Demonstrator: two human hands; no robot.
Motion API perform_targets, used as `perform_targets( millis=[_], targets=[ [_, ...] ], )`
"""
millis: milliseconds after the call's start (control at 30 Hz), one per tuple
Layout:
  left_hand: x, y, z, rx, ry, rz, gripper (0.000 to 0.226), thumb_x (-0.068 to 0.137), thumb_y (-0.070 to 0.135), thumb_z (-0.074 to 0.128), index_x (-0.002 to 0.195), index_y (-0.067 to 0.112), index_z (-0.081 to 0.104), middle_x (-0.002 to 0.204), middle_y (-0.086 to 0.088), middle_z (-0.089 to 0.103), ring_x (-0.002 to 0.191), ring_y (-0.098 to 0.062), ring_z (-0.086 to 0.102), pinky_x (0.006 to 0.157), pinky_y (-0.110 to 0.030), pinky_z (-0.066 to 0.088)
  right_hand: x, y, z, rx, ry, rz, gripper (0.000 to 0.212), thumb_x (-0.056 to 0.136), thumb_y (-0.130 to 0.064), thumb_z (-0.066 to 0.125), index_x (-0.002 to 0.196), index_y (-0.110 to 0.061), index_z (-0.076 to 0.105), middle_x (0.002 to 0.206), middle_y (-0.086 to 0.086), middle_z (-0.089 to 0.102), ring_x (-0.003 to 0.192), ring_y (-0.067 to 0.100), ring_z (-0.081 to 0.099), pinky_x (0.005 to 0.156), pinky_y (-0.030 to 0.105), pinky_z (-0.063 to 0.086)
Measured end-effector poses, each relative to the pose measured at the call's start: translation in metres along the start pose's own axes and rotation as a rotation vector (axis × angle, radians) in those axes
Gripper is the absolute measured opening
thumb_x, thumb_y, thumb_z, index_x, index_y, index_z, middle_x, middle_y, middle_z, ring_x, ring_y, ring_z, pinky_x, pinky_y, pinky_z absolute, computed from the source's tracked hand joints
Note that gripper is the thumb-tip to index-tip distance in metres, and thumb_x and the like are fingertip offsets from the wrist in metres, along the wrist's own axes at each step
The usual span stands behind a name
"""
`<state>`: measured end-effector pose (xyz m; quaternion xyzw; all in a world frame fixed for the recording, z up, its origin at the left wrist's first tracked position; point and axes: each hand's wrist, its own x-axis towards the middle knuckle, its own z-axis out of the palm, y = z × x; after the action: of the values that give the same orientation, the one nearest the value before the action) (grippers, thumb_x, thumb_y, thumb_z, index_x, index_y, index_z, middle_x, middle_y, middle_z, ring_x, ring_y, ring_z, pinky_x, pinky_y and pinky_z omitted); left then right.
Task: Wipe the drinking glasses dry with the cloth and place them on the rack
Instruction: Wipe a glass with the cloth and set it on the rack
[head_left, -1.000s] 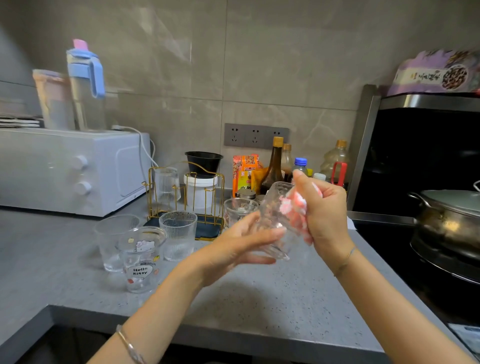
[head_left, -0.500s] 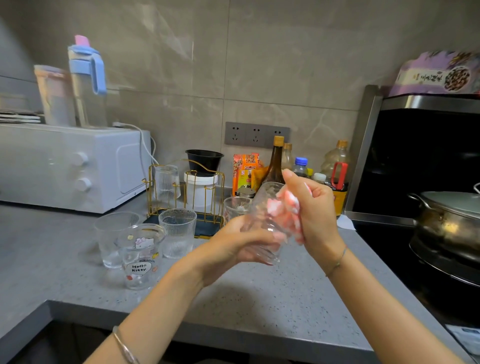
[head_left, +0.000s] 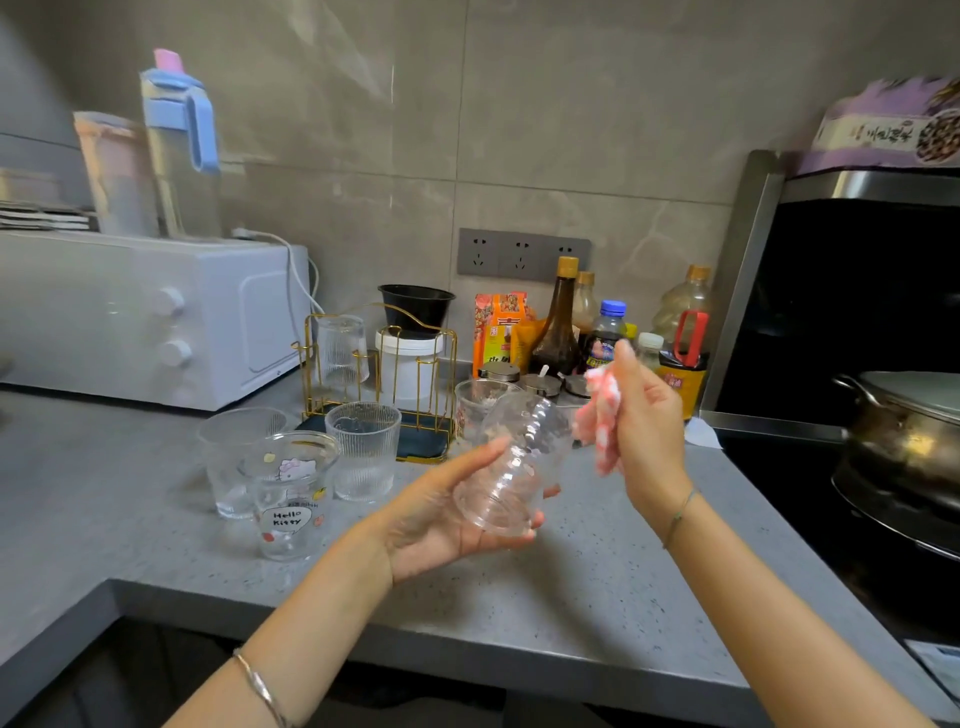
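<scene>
My left hand (head_left: 447, 514) holds a clear faceted glass (head_left: 514, 467) tilted above the grey counter, its mouth toward the right. My right hand (head_left: 644, 426) grips a pink and white cloth (head_left: 600, 421) just right of the glass mouth, outside it. The gold wire rack (head_left: 379, 364) stands at the back with one ribbed glass (head_left: 340, 351) upside down on a peg. In front of the rack wait a ribbed glass (head_left: 363, 449), a plain glass (head_left: 234, 457) and a printed Hello Kitty glass (head_left: 291, 493). Another glass (head_left: 478, 400) stands behind the held one.
A white microwave (head_left: 156, 317) with jugs on top fills the back left. Sauce bottles (head_left: 561, 322) and small jars line the wall. A stove with a lidded pot (head_left: 909, 431) lies at the right. The counter's front edge (head_left: 467, 649) runs below my arms.
My right hand has drawn the cloth out of the glass and moved right. My left hand has lowered the glass and opened more under it.
</scene>
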<state>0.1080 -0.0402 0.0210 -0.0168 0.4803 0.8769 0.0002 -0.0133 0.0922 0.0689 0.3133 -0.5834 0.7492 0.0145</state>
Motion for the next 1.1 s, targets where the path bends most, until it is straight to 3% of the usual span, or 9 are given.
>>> perform_targets(
  millis=[100,233,333,433,567,633,733,933,1100],
  targets=[
    [0.006,-0.008,-0.011,-0.078,0.113,-0.033,0.076,0.072,0.058,0.07,0.13,0.009,0.058,0.123,-0.022,0.06,0.094,-0.032,0.063,0.076,-0.044,0.059,-0.003,0.029,-0.01,-0.183,-0.136,0.136,0.049,0.098,-0.044,0.04,0.079,-0.002,0.058,0.048,0.009,0.045,0.035,0.019,0.043,0.031,0.019,0.036],
    [0.012,-0.019,-0.021,-0.091,0.256,-0.019,0.061,0.08,0.051,0.06,0.124,0.008,0.059,0.112,-0.021,0.066,0.094,-0.032,0.066,0.087,-0.047,0.054,-0.017,0.083,-0.021,-0.191,-0.351,0.407,0.033,0.098,-0.041,0.044,0.086,-0.011,0.044,0.06,0.012,0.051,0.04,0.019,0.043,0.036,0.021,0.038],
    [0.014,-0.022,-0.025,-0.029,0.328,0.019,0.057,0.082,0.05,0.059,0.121,0.008,0.06,0.102,-0.017,0.072,0.089,-0.029,0.069,0.086,-0.045,0.053,-0.031,0.115,-0.024,-0.371,-0.365,0.382,0.024,0.093,-0.039,0.054,0.086,-0.017,0.047,0.077,0.014,0.058,0.05,0.012,0.052,0.039,0.016,0.041],
    [0.014,-0.023,-0.027,0.013,0.368,0.055,0.056,0.078,0.049,0.062,0.123,0.015,0.059,0.111,-0.017,0.071,0.097,-0.031,0.069,0.088,-0.046,0.053,-0.038,0.126,-0.022,-0.395,-0.357,0.354,0.02,0.093,-0.028,0.058,0.092,-0.011,0.049,0.084,0.013,0.058,0.062,0.015,0.055,0.047,0.014,0.043],
    [0.011,-0.024,-0.027,-0.005,0.393,0.101,0.043,0.08,0.047,0.063,0.113,0.02,0.06,0.113,-0.015,0.071,0.106,-0.033,0.066,0.097,-0.049,0.048,-0.038,0.109,-0.015,-0.383,-0.236,0.186,0.015,0.092,-0.021,0.059,0.098,-0.009,0.052,0.092,0.0,0.056,0.086,0.015,0.053,0.071,0.008,0.041],
    [0.009,-0.022,-0.025,-0.036,0.394,0.117,0.043,0.084,0.049,0.06,0.112,0.016,0.062,0.112,-0.015,0.071,0.103,-0.031,0.067,0.091,-0.044,0.053,-0.039,0.088,-0.008,-0.308,-0.194,0.116,0.014,0.092,-0.024,0.058,0.099,-0.014,0.052,0.098,-0.004,0.057,0.09,0.01,0.054,0.079,0.01,0.043],
    [0.008,-0.015,-0.02,-0.065,0.375,0.133,0.059,0.082,0.055,0.057,0.123,0.011,0.062,0.11,-0.013,0.071,0.092,-0.025,0.069,0.075,-0.035,0.059,-0.048,0.057,0.005,-0.265,-0.305,-0.008,0.031,0.085,-0.032,0.065,0.111,-0.023,0.052,0.114,-0.009,0.057,0.104,0.003,0.056,0.091,0.018,0.045],
    [0.002,0.006,-0.013,-0.163,0.413,0.198,0.053,0.082,0.054,0.06,0.112,0.01,0.064,0.097,-0.015,0.074,0.086,-0.03,0.068,0.057,-0.033,0.061,-0.05,0.039,0.036,-0.418,-0.469,-0.292,0.068,0.076,-0.029,0.078,0.133,-0.031,0.041,0.131,-0.018,0.047,0.122,-0.007,0.043,0.1,0.006,0.034],
    [-0.001,0.026,-0.022,-0.091,0.395,0.28,0.061,0.085,0.054,0.059,0.127,0.009,0.06,0.107,-0.014,0.071,0.092,-0.028,0.069,0.074,-0.037,0.059,-0.038,0.041,0.062,-0.424,-0.37,-0.408,0.077,0.073,-0.023,0.081,0.135,-0.032,0.038,0.129,-0.026,0.045,0.123,-0.004,0.045,0.102,0.015,0.039]
  ],
)
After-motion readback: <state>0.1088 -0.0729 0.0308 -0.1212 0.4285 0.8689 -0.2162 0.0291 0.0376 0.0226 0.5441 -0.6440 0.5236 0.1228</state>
